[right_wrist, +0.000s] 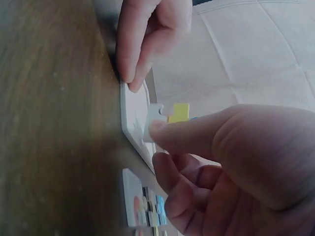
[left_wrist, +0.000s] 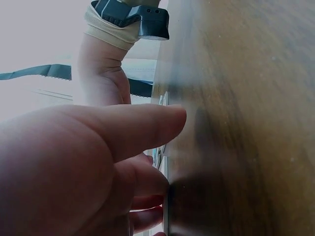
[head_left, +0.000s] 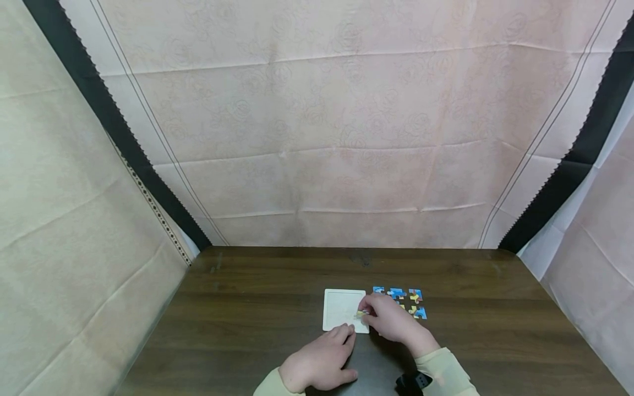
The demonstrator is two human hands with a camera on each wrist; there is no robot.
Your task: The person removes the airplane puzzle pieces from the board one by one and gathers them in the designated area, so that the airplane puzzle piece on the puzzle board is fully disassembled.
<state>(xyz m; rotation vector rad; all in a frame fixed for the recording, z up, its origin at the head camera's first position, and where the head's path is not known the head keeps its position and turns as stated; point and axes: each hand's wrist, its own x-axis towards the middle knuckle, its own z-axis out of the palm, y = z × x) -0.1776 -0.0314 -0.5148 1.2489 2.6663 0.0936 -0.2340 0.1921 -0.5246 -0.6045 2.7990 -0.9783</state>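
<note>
Between thumb and fingertips my right hand [head_left: 393, 322] pinches a jigsaw puzzle piece [right_wrist: 153, 117], pale with some yellow, over the right side of a white square puzzle frame [head_left: 340, 308]. In the right wrist view the piece is tilted up off the frame's surface, the thumb lying across it. My left hand [head_left: 323, 356] lies at the frame's near edge, fingertips resting on its border and thumb stretched out to the right. Several loose puzzle pieces [head_left: 397, 293], blue, yellow and red, lie just right of the frame, partly hidden behind the right hand.
The brown wooden table [head_left: 257, 297] has its far edge against a pale fabric backdrop [head_left: 346, 137]. Fabric also hangs at both sides, with dark bands at the corners. A black wrist camera [head_left: 413, 382] sits on the right sleeve.
</note>
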